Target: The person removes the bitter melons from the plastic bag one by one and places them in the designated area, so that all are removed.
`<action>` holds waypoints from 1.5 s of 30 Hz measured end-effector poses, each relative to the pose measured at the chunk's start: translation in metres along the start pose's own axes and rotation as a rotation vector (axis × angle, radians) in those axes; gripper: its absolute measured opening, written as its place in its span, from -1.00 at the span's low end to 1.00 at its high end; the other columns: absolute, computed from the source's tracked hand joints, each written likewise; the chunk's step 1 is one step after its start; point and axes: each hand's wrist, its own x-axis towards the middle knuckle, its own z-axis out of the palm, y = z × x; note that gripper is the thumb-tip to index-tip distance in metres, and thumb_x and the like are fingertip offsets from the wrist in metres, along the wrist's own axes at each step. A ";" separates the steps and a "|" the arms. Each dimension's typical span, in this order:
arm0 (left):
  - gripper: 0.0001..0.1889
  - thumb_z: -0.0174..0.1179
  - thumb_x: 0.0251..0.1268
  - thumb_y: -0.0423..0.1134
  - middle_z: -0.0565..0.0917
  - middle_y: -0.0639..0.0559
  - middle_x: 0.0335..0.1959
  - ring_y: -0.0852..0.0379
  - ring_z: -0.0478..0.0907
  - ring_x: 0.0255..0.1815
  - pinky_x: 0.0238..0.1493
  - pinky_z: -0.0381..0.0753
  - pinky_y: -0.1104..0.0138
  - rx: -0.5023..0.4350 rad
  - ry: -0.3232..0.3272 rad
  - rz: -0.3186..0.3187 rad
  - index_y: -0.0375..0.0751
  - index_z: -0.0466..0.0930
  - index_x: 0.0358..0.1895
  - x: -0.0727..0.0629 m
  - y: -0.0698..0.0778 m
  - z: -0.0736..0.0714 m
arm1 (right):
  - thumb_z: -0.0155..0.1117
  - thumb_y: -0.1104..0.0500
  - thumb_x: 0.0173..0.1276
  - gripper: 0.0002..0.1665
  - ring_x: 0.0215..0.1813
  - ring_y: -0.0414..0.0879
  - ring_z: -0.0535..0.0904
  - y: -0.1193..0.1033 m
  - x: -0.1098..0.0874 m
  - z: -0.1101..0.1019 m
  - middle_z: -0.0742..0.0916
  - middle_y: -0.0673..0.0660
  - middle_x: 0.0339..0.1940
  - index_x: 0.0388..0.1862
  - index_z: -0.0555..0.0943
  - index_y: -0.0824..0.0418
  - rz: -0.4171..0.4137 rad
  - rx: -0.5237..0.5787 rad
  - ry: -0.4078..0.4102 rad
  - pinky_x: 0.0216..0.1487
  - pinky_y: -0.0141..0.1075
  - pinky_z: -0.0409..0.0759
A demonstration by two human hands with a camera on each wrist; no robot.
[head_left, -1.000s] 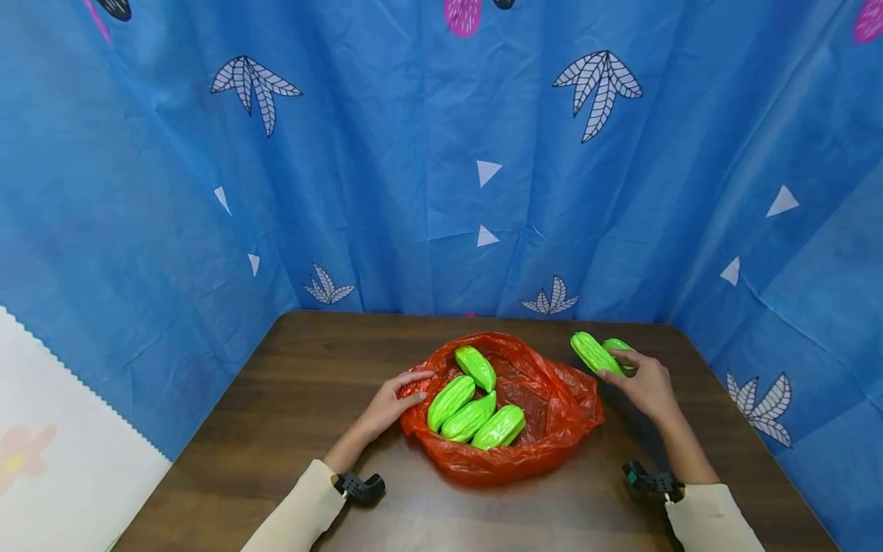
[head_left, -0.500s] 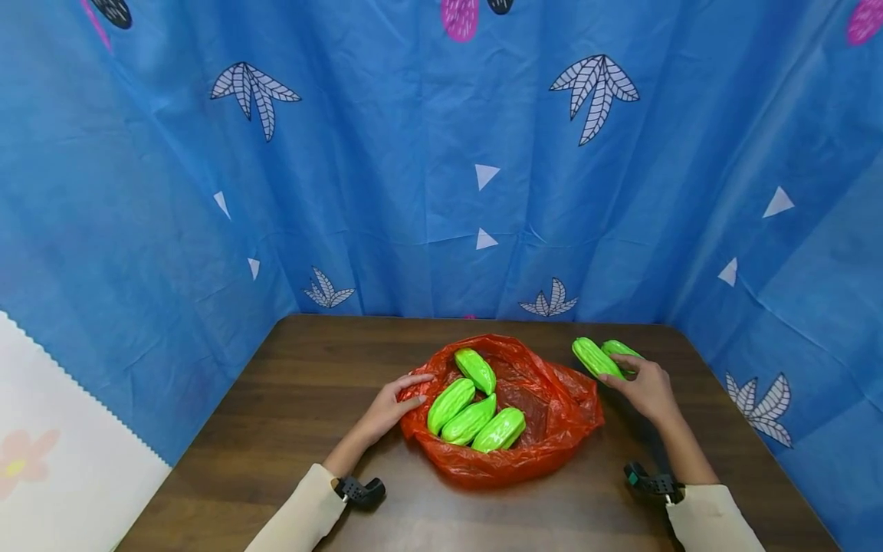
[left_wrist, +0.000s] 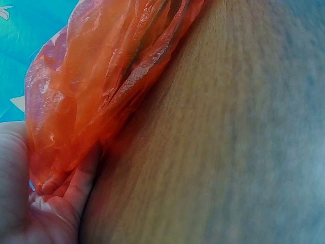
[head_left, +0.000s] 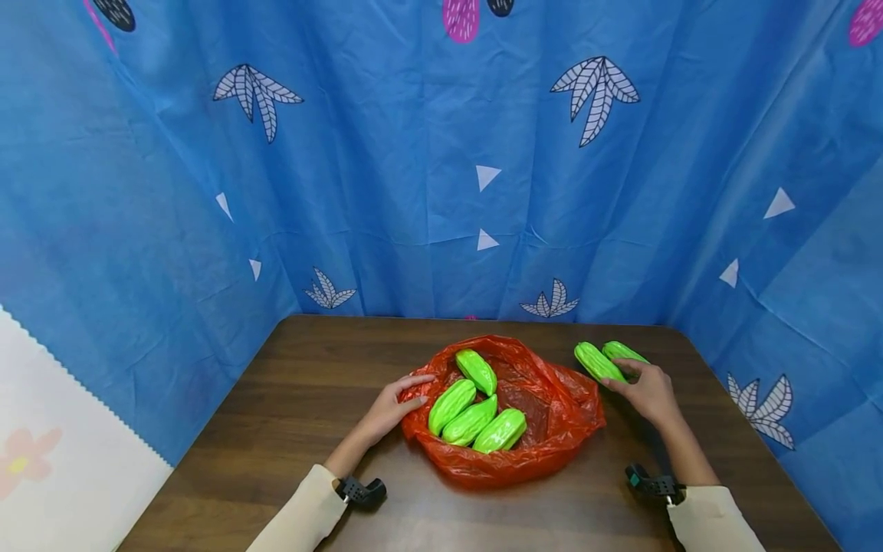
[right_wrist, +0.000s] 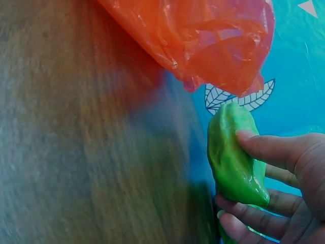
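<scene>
In the head view, my left hand (head_left: 388,409) is at the left rim of a red plastic bag (head_left: 510,468) on the table. The left wrist view shows its fingers behind the thin film of the bag (left_wrist: 96,76) and the thumb on the near side. Several light green ridged bitter melons (head_left: 451,405) lie inside the bag. Right of the bag, my right hand (head_left: 648,389) holds another bitter melon (head_left: 596,360). In the right wrist view the thumb presses on this melon (right_wrist: 231,152), with fingers beneath. A second melon (head_left: 621,351) lies just behind, partly hidden by the fingers.
A dark brown wooden table (head_left: 324,353) bears everything. Blue patterned curtains (head_left: 414,192) hang along its back and sides. A white patch with a flower print (head_left: 48,445) shows at the left. Both wrists wear black camera bands (head_left: 651,483).
The held bitter melon has shifted slightly toward me, and the one behind it slightly to the right. My left hand and the bag stay nearly the same.
</scene>
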 end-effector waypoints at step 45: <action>-0.56 0.24 0.40 -0.39 0.39 -0.24 0.46 -0.29 0.04 0.58 0.52 0.03 -0.17 -0.022 0.013 0.003 -0.24 0.56 0.33 0.001 0.005 0.004 | 0.52 -0.04 0.26 -0.31 0.03 0.43 0.59 0.012 -0.001 0.007 0.69 0.51 0.04 0.16 0.64 0.45 0.004 -0.021 0.034 -0.02 0.27 0.52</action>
